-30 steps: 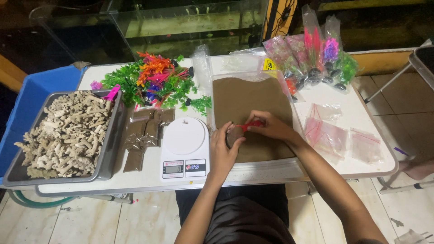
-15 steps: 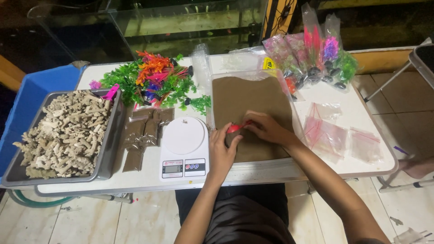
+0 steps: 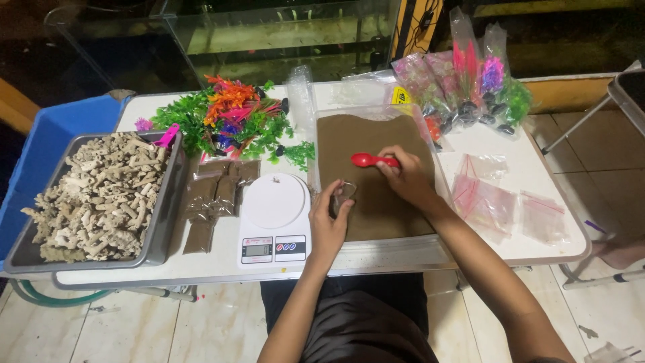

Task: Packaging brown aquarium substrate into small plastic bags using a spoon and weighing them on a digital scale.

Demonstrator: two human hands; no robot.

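Right hand (image 3: 406, 176) is pinched shut on the handle of a red spoon (image 3: 368, 160), bowl pointing away from the wrist and hovering over the tray of brown sand (image 3: 376, 138). Left hand (image 3: 329, 222) is curled around a small clear bag (image 3: 344, 195), fingers closed on it, held above the near left corner of that tray — whether the bag's mouth is open I cannot tell.

The risks, as I judge them: the bag is limp and small, so a loaded spoon could miss the mouth and drop sand back on the tray or over its rim onto the desk (image 3: 497, 144). A loose grip could let the bag fold shut mid-pour.

Just left of the tray sits the white kitchen scale (image 3: 273, 218) — stray grains on it could throw off a reading. Further left of the tray lie filled brown packets (image 3: 215, 202), plastic plants (image 3: 228, 121) and a grey bin of pale coral pieces (image 3: 101, 195). Right of the tray, empty zip bags (image 3: 497, 202).
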